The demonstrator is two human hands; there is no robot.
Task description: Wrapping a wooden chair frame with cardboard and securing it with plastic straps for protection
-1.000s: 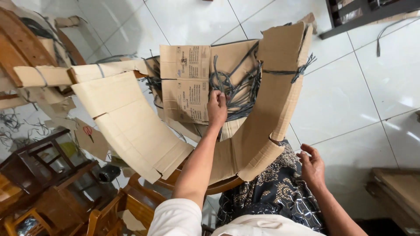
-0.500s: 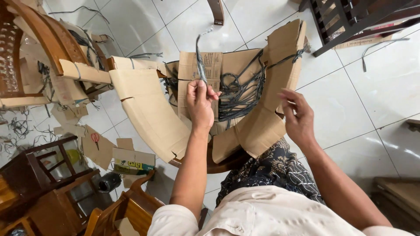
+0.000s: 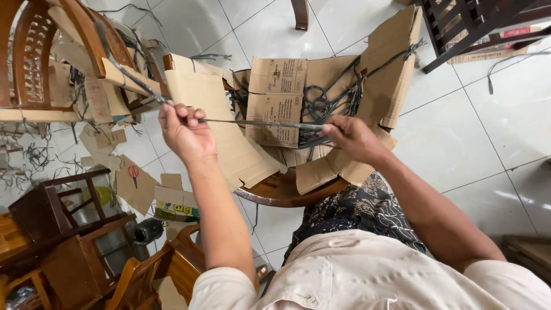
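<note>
Above the lap: grey strap (image 3: 258, 123) stretched taut between both hands, in front of the cardboard wrapping (image 3: 275, 109).
Left hand (image 3: 182, 131): closed, pinching the strap.
Right hand (image 3: 351, 138): closed on the strap's right end.
Risk: the strap may slip and snap back, or snag on the tangled straps (image 3: 321, 103).

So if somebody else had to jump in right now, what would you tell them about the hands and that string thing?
Left hand: closed on one end of a thin dark strap, raised over the cardboard.
Right hand: pinching the same strap at its other end, so it runs taut and nearly level between both hands.
Things: the cardboard wrapping lies opened out over a round wooden seat, with a tangle of dark straps bunched in its middle. More strap bits and cardboard scraps lie on the tiled floor.
Done: cardboard is spread open, one strap pulled out.
Left: the tangle and the cardboard remain on the seat.
</note>
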